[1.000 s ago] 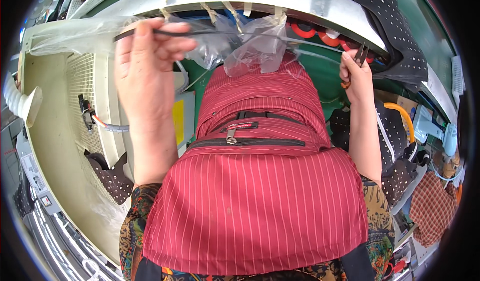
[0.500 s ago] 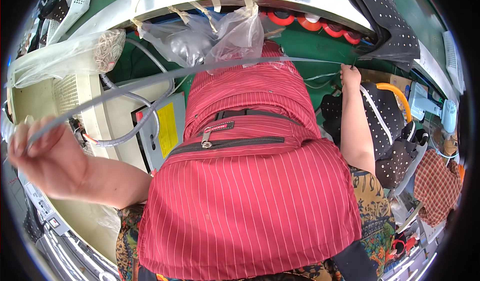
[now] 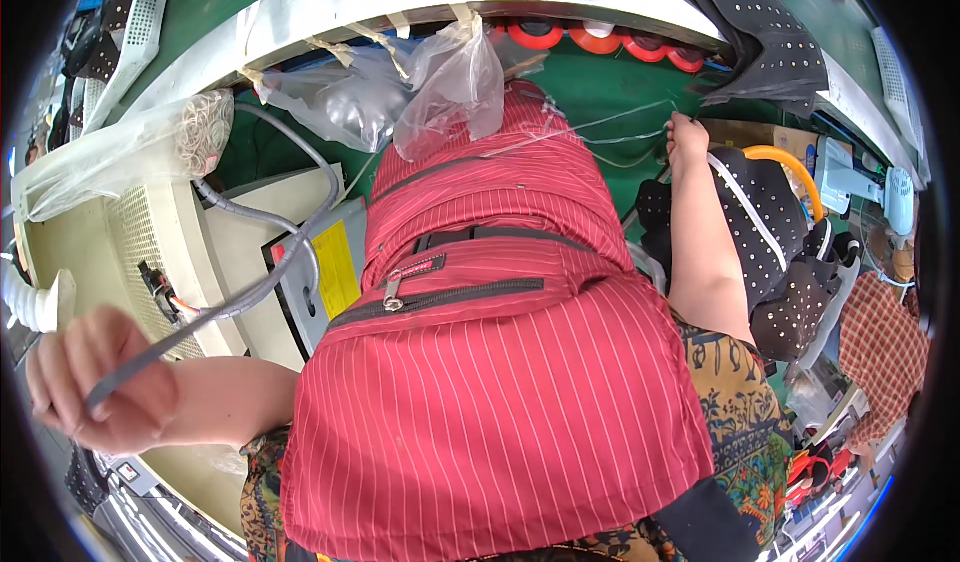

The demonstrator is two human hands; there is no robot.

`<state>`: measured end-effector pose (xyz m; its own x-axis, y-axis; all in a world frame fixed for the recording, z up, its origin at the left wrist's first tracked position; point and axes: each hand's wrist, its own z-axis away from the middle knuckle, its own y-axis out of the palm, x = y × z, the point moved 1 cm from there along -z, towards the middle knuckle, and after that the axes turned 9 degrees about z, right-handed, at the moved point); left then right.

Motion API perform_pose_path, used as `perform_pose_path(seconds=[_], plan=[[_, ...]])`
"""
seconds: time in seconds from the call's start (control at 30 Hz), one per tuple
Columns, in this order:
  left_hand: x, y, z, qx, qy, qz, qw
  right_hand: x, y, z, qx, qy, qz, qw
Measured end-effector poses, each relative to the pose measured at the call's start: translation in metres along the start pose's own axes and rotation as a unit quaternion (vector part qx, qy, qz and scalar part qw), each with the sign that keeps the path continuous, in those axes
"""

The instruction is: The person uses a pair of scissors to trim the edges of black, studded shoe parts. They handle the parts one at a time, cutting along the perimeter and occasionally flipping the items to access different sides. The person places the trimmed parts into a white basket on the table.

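A red pinstriped backpack [image 3: 500, 402] with a black zipped pocket fills the middle, right in front of my body. My left hand [image 3: 100, 382], out at the left, has its fingers curled round one end of a long thin grey strip [image 3: 190, 327]. The strip slants up across the backpack, turning thin and pale toward the far right. There my right hand [image 3: 686, 140] is reached out with its fingers pinched together at the strip's other end. Some clear strands lie beside that hand; its exact hold on them is too small to make out.
Clear plastic bags [image 3: 450, 87] hang from the pale metal table edge [image 3: 330, 7], beside red rolls [image 3: 590, 40]. A cream machine [image 3: 255, 212] with a grey hose stands left. Black dotted fabric [image 3: 755, 217], an orange handle [image 3: 795, 177] and a blue fan [image 3: 850, 182] lie right.
My left hand has moved down and slightly right with the strip. The strip, nearly straight before, now sags lower across the backpack. My right hand stays almost in place.
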<state>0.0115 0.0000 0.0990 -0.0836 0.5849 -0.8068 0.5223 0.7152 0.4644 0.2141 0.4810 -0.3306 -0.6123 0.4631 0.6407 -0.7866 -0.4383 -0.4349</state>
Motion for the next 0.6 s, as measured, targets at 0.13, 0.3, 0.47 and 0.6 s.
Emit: perform_pose_path(seconds=[0.13,0.3,0.47,0.6], plan=[[0.065,0.016,-0.003,0.042,-0.132,-0.092,0.986,-0.014,-0.002,0.004,0.082,-0.154,0.295,0.94],[0.14,0.013,0.014,0.007,-0.254,-0.279,0.926,0.049,-0.02,0.127,-0.014,-0.418,0.57,0.707],[0.163,0.005,0.015,-0.012,-0.275,-0.185,0.944,0.125,-0.033,0.216,-0.025,-0.57,0.39,0.723],[0.157,0.004,0.02,-0.019,-0.281,-0.224,0.933,0.165,-0.01,0.282,0.134,-0.599,0.143,0.776]])
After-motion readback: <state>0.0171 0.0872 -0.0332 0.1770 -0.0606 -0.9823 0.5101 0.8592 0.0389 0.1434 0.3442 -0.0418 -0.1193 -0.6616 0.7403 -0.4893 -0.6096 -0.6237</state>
